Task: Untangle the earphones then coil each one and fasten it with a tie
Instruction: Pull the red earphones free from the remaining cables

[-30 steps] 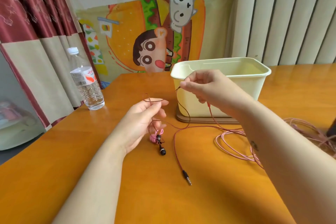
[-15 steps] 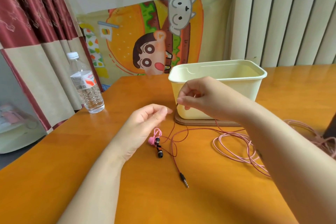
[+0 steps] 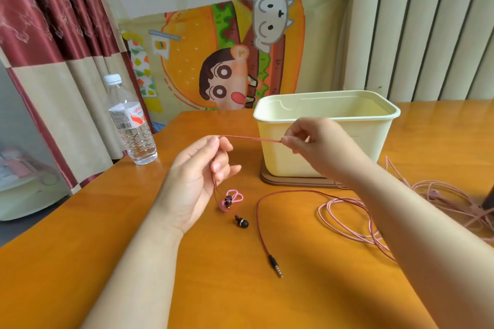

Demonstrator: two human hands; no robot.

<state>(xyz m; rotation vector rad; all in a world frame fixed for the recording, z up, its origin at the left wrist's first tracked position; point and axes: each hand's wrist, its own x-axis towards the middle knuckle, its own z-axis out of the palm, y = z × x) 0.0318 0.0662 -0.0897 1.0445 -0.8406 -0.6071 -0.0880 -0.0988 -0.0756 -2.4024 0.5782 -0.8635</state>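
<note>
A dark red earphone cable (image 3: 250,138) is stretched taut between my two hands above the table. My left hand (image 3: 199,179) pinches one end of that span, and the cable hangs from it down to two black earbuds (image 3: 241,222) on the table. My right hand (image 3: 318,145) pinches the other end in front of the tub. The rest of the red cable loops over the table to its jack plug (image 3: 275,266). One earbud lies on a small pink tie (image 3: 234,196). A pink earphone cable (image 3: 347,219) lies loosely tangled at the right, partly hidden by my right forearm.
A cream plastic tub (image 3: 326,141) stands on a brown base at the back of the orange wooden table (image 3: 80,222). A water bottle (image 3: 132,125) stands at the table's left edge. Curtains and a cartoon cloth hang behind.
My hands have drawn apart and pulled a length of the red cable straight between them. The loops near the earbuds have opened out, and the plug end has slid a little.
</note>
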